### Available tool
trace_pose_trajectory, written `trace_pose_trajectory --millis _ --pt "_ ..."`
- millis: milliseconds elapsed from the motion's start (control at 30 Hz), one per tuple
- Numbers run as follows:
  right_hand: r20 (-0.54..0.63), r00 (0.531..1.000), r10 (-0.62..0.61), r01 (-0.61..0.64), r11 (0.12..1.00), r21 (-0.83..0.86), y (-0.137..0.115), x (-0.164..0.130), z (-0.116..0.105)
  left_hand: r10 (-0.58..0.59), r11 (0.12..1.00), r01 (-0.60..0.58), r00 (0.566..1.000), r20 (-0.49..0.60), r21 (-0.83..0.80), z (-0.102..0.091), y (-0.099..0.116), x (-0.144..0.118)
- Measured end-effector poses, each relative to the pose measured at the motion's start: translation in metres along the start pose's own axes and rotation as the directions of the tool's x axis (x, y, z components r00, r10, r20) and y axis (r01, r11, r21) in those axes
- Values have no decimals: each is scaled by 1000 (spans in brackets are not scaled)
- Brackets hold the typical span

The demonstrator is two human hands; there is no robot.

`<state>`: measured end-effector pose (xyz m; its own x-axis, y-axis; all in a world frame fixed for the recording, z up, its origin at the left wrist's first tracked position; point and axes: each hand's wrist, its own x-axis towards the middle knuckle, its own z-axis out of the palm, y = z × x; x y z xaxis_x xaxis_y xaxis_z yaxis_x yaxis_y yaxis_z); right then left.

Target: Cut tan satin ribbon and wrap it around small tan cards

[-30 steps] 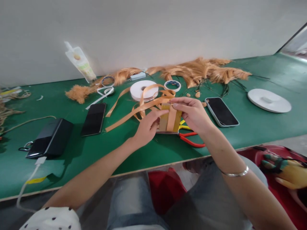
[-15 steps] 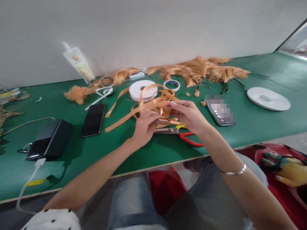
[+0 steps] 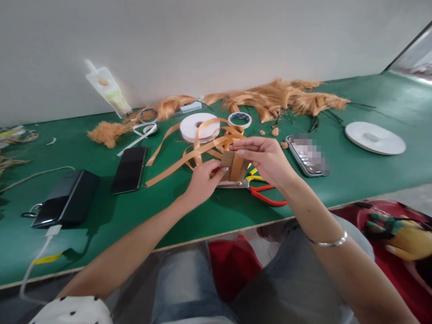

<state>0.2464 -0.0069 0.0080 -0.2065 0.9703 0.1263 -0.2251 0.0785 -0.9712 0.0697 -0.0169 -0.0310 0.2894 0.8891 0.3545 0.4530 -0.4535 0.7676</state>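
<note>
My left hand (image 3: 203,180) pinches the left edge of a small brown cardboard piece (image 3: 227,159) between thumb and fingers. An orange ribbon (image 3: 239,167) is wrapped around the card. At the card's upper right, my right hand (image 3: 265,157) has its thumb and fingers closed on the ribbon and card; its fingers partly hide both. Loose loops of the same ribbon spread behind the hands, near a white ribbon spool (image 3: 194,128). Scissors (image 3: 268,195) with red and yellow handles lie on the green table beneath the card, their blades partly covered.
A dark phone (image 3: 128,170) and a black box-shaped device (image 3: 65,198) with a white cable lie left. Another phone (image 3: 305,157) and a white disc (image 3: 375,138) are on the right. Tape rolls (image 3: 239,119) and orange fibre bundles (image 3: 266,101) line the back by the wall.
The card has turned from nearly edge-on so its broad face with the wrapped ribbon now shows. My right fingers have shifted along its top. The scissors stay in place.
</note>
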Motion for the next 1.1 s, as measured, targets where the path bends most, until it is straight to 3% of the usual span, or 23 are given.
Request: trace_pose_trajectory --millis 300,433,500,567,700,800,1000,1100 --pt "-54 995 -88 81 989 -124 7 2 -1 -82 995 85 995 60 -50 1 2 -2" --pt "-94 993 -77 69 994 -83 5 3 0 -52 990 53 999 12 -132 2 -4 -5" --pt "-127 991 -52 47 998 -37 3 3 1 14 988 -20 999 -43 -151 3 -9 -6" --pt "-161 987 3 -1 1000 8 1 4 1 151 986 -156 985 -87 -54 3 -14 -5" --pt "-187 973 132 -121 990 68 2 3 1 431 896 -399 887 -164 194 4 -18 -4" --pt "-140 973 184 -172 981 93 4 2 4 496 864 -457 842 -209 212 2 -16 -5" --pt "-36 990 139 -135 986 102 -2 -2 7 416 906 -395 897 -151 151 0 -13 -6" --pt "-24 993 115 -112 988 108 -5 -2 5 315 942 -295 941 -124 158 0 -12 -4"
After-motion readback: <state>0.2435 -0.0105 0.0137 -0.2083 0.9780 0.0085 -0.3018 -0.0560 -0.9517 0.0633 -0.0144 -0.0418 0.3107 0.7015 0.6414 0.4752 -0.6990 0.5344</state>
